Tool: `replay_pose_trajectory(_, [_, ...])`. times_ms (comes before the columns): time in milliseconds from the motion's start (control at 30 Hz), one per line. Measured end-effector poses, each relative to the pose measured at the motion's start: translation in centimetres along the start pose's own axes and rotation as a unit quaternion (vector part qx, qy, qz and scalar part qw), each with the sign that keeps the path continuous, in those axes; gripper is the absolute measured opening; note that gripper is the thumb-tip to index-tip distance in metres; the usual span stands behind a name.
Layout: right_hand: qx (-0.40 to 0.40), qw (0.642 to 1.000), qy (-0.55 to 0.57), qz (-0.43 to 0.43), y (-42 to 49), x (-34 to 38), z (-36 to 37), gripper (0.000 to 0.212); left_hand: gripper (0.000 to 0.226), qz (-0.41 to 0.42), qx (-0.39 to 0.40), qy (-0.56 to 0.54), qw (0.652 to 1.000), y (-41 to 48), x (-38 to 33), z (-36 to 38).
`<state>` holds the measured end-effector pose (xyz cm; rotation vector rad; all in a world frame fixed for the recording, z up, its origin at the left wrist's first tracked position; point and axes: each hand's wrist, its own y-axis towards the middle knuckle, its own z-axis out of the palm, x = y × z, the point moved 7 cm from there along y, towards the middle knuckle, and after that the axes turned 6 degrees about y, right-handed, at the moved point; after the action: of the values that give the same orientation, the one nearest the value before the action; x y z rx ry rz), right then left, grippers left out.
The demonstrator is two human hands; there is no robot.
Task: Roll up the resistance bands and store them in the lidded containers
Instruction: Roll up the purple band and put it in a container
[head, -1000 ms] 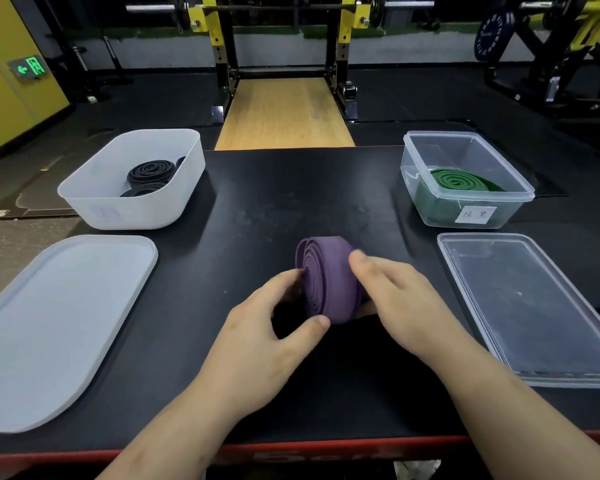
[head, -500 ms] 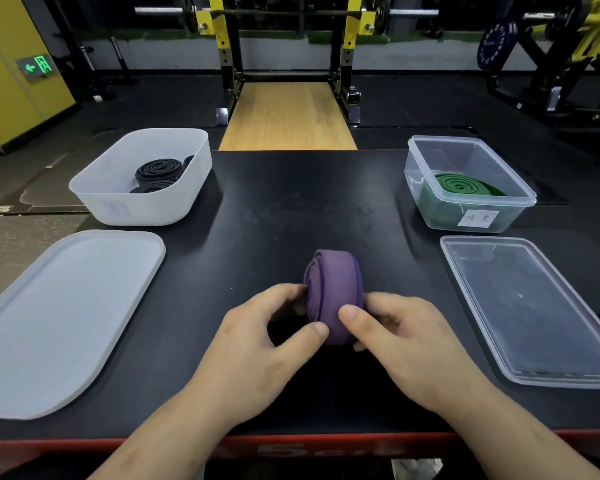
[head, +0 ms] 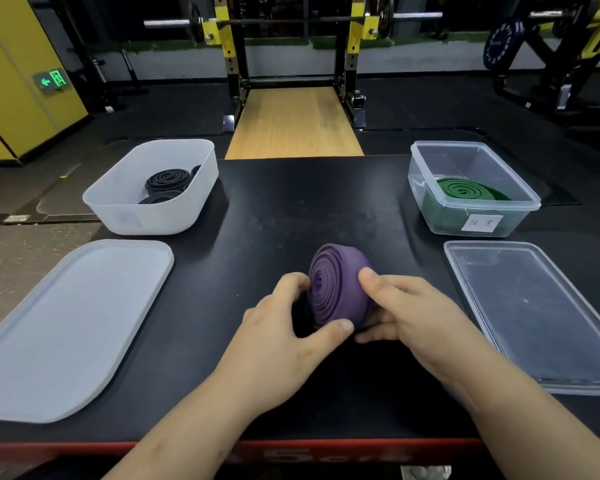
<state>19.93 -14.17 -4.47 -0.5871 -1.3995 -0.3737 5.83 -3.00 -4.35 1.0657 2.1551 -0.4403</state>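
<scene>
White tub (head: 160,216) and clear tub (head: 426,168) flank the gripped purple band (head: 340,292).

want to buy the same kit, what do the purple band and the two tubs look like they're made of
Purple band: looks like matte rubber or latex; it coils into flat, dull layers.
Left tub: frosted, translucent white plastic; the black rolls are hidden behind its wall.
Right tub: clear glossy plastic; the green roll shows through its wall.

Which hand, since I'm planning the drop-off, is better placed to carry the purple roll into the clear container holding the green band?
Likely right: the right hand grips the purple roll on the side nearer the clear container, at far right; the left hand would cross over.
</scene>
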Motion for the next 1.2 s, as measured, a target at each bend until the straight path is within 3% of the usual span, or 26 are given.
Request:
replay_pose_trajectory(100, [0.015,0.994,0.112,-0.002,-0.2,-0.3,-0.9,0.051,0.055,0.011,-0.001,-0.031,0.999,0.7,-0.9,-0.1])
replay_pose_trajectory(167, [0.054,0.992,0.11,-0.01,-0.7,-0.2,-1.4,0.057,0.059,0.025,0.006,-0.031,0.999,1.0,-1.6,-0.1])
replay_pose_trajectory(300, [0.115,0.993,0.023,-0.033,-1.6,0.3,-2.4,0.058,0.063,0.063,0.022,0.007,0.998,1.1,-2.4,-0.5])
replay_pose_trajectory(467, [0.115,0.973,-0.183,-0.081,-2.4,1.2,-3.5,0.065,0.069,0.129,0.056,0.079,0.987,0.9,-3.4,-1.1])
replay_pose_trajectory(600, [0.093,0.946,-0.307,-0.052,-2.5,1.4,-4.5,0.063,0.071,0.163,0.063,0.098,0.98,0.9,-4.1,-1.4])
replay_pose_trajectory(733, [0.08,0.929,-0.36,-0.022,-2.4,0.5,-4.9,0.076,0.078,0.169,0.118,0.103,0.973,1.2,-4.2,-0.3])
replay_pose_trajectory(867, [0.119,0.912,-0.393,-0.01,-2.4,0.5,-4.5,0.122,0.083,0.136,0.165,0.033,0.976,1.8,-3.0,0.7])
replay_pose_trajectory(1033, [0.162,0.903,-0.398,0.026,-2.4,-0.1,-4.2,0.118,0.088,0.126,0.223,0.018,0.967,2.3,-2.6,1.0])
replay_pose_trajectory(1100, [0.162,0.899,-0.405,0.026,-2.3,-0.2,-4.3,0.113,0.073,0.106,0.256,-0.072,0.958,2.4,-3.0,1.1])
replay_pose_trajectory(1133, [0.163,0.9,-0.404,0.025,-2.3,-0.3,-4.4,0.111,0.057,0.099,0.231,-0.092,0.964,3.1,-3.1,0.8])
replay_pose_trajectory(1200, [0.164,0.899,-0.405,0.027,-2.2,-0.3,-4.3,0.11,0.031,0.065,0.121,-0.033,0.99,5.2,-2.6,-0.2])
